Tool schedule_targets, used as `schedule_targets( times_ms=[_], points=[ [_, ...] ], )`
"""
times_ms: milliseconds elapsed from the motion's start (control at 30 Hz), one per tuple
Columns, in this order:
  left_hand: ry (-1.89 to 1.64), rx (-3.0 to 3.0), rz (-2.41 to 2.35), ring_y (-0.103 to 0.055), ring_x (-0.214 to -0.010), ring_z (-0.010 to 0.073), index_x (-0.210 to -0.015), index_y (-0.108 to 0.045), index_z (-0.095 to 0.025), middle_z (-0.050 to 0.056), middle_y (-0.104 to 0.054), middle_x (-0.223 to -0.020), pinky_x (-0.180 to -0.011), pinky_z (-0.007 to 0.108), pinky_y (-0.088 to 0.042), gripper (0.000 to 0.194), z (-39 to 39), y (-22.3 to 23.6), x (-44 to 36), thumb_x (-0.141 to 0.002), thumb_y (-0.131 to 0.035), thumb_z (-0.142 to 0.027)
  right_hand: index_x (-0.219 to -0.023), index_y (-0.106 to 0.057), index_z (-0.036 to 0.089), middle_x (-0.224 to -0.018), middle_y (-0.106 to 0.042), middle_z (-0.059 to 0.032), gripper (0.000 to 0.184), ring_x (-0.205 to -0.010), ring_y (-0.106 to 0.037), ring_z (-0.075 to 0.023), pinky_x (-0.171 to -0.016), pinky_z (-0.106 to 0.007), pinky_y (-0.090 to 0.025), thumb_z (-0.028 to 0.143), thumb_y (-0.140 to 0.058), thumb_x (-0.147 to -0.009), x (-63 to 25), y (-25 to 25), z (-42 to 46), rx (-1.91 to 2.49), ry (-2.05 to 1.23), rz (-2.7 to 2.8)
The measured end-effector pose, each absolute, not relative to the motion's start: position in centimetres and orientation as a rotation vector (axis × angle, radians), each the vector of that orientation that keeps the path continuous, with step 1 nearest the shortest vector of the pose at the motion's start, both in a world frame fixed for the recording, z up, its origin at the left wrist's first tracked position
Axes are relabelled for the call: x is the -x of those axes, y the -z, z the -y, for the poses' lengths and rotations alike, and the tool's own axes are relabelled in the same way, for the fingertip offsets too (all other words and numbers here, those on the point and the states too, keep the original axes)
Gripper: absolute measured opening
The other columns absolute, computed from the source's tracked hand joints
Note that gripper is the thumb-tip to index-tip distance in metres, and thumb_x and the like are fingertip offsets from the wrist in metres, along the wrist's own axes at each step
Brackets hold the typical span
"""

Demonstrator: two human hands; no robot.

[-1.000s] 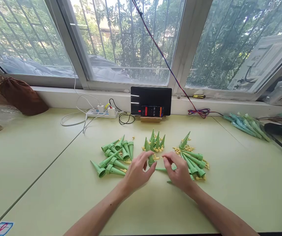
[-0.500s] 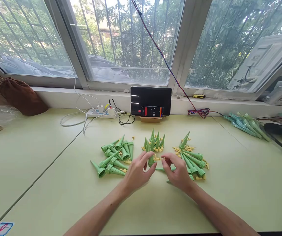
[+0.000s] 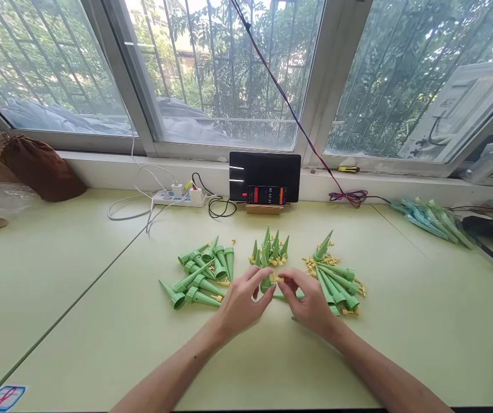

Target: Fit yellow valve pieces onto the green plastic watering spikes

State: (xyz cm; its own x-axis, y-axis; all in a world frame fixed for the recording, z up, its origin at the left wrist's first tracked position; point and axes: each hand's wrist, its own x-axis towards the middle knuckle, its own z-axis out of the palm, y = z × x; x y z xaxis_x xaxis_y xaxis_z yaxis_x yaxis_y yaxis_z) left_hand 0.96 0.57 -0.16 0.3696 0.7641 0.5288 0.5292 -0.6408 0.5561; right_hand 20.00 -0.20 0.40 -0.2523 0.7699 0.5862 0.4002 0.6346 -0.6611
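Note:
My left hand [image 3: 241, 301] grips an upright green cone spike [image 3: 266, 279] at the middle of the pale green table [image 3: 100, 321]. My right hand [image 3: 310, 301] pinches a small yellow piece [image 3: 278, 279] right against the cone's side. Behind them several green cones [image 3: 272, 248] stand upright with small yellow bits around them. A heap of lying green cones [image 3: 201, 272] is to the left. Another heap of cones mixed with yellow pieces [image 3: 334, 275] is to the right, touching my right hand's far side.
A phone on a stand [image 3: 266, 195] leans before a black tablet [image 3: 265, 169] at the window sill. A power strip with white cables [image 3: 176, 198] lies to its left, a brown pouch [image 3: 42, 169] far left. Teal and green spikes [image 3: 431, 221] and a black tool [image 3: 489, 228] sit far right.
My right hand has moved slightly left, bringing the yellow piece against the cone held in my left hand. The left hand has stayed in place.

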Motion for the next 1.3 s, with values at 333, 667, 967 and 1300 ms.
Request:
schedule_targets(
  times_ms=[333, 667, 967, 1300],
  points=[
    [-1.163, -2.323, -1.128, -0.051, -0.056, 0.0068, -0.120, -0.057, -0.024, 0.001, -0.060, -0.093, -0.056, 0.020, -0.047, 0.022, -0.52, 0.13, -0.92, -0.098, -0.055, -0.027, -0.105, -0.063, 0.019, -0.087, -0.069, -0.0055, 0.012, -0.067, -0.062, -0.0149, -0.061, -0.026, -0.052, 0.025, -0.053, -0.100, -20.05, -0.42, 0.17, 0.924, -0.453, 1.887],
    [-1.191, -2.323, -1.127, -0.051, -0.056, 0.0067, -0.119, -0.057, -0.023, 0.000, -0.059, -0.091, -0.055, 0.020, -0.046, 0.022, -0.67, 0.10, -0.95, -0.097, -0.056, -0.026, -0.105, -0.063, 0.020, -0.093, -0.067, -0.0067, 0.014, -0.069, -0.062, -0.0151, -0.061, -0.026, -0.052, 0.027, -0.050, -0.102, -20.04, -0.44, -0.08, 0.925, -0.489, 1.883],
    [-1.161, -2.325, -1.099, -0.052, -0.056, 0.0067, -0.122, -0.057, -0.024, 0.001, -0.059, -0.092, -0.055, 0.020, -0.047, 0.024, -0.62, 0.03, -0.72, -0.098, -0.055, -0.026, -0.101, -0.063, 0.020, -0.086, -0.065, -0.0052, 0.016, -0.069, -0.059, -0.0157, -0.063, -0.028, -0.050, 0.030, -0.049, -0.103, -20.08, -0.57, -0.10, 0.928, -0.496, 1.900],
    [-1.142, -2.329, -1.092, -0.052, -0.059, 0.0066, -0.124, -0.058, -0.024, 0.002, -0.060, -0.096, -0.057, 0.019, -0.049, 0.025, -0.61, 0.25, -0.81, -0.100, -0.054, -0.028, -0.087, -0.062, 0.020, -0.074, -0.062, -0.0017, 0.025, -0.062, -0.053, -0.0143, -0.059, -0.026, -0.043, 0.032, -0.048, -0.103, -20.11, -0.44, -0.13, 1.004, -0.501, 1.894]
  ],
)
